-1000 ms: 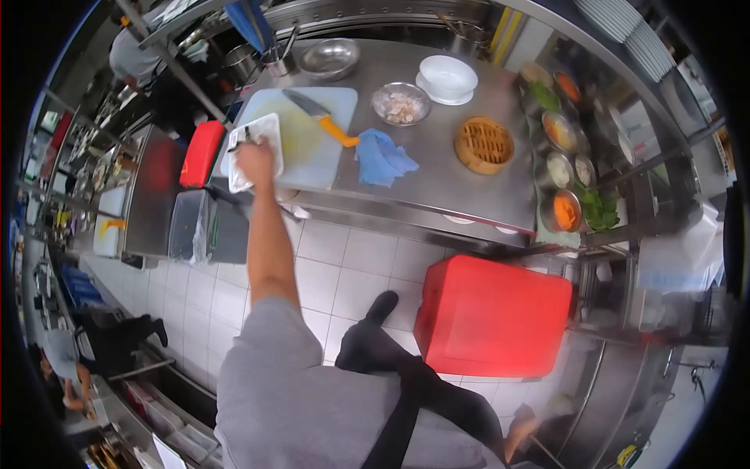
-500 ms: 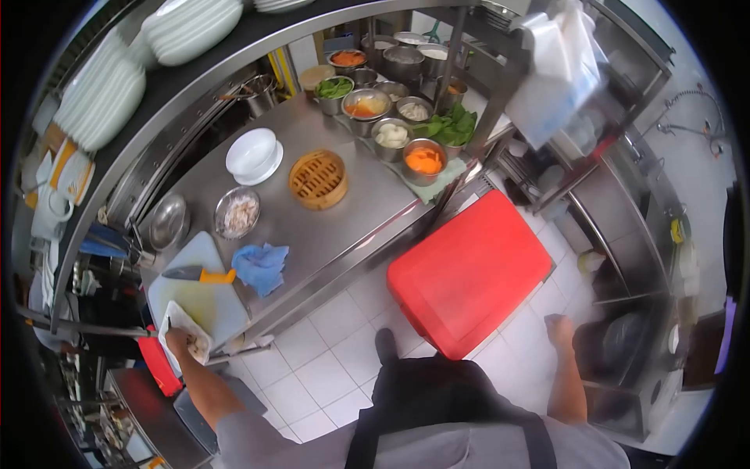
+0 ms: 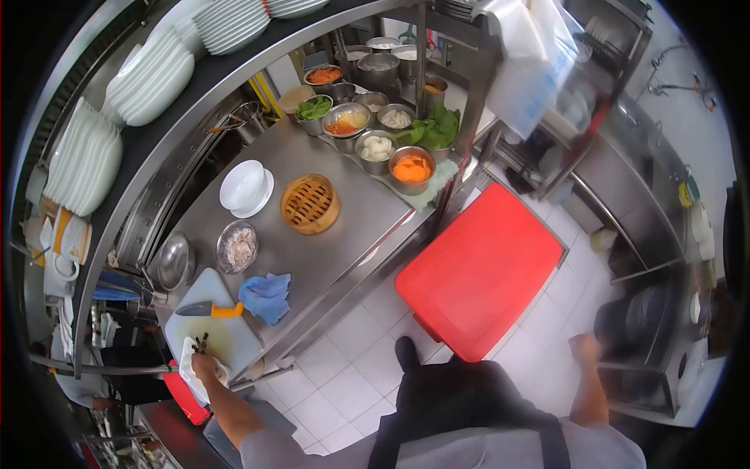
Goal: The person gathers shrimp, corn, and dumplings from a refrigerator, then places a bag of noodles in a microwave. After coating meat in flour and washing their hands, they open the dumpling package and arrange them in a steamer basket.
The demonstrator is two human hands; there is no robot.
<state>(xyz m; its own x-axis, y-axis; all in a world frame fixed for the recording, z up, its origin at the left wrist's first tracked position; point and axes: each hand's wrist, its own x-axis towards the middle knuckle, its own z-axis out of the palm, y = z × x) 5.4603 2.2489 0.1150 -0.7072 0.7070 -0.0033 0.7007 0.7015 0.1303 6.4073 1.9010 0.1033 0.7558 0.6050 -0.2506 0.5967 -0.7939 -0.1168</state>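
Left hand on white tray, seemingly.

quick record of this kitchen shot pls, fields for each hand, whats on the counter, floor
left hand: on a small white tray at the cutting board edge
right hand: empty, hanging free above the floor
counter: knife, blue cloth, bamboo steamer, white bowl, metal bowls of ingredients
floor: red bin on white tiles

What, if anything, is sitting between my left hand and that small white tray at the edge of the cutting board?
Nothing visible: the left hand already rests on the small white rectangular tray on the near end of the white cutting board. The orange-handled knife lies farther along the board, clear of it.
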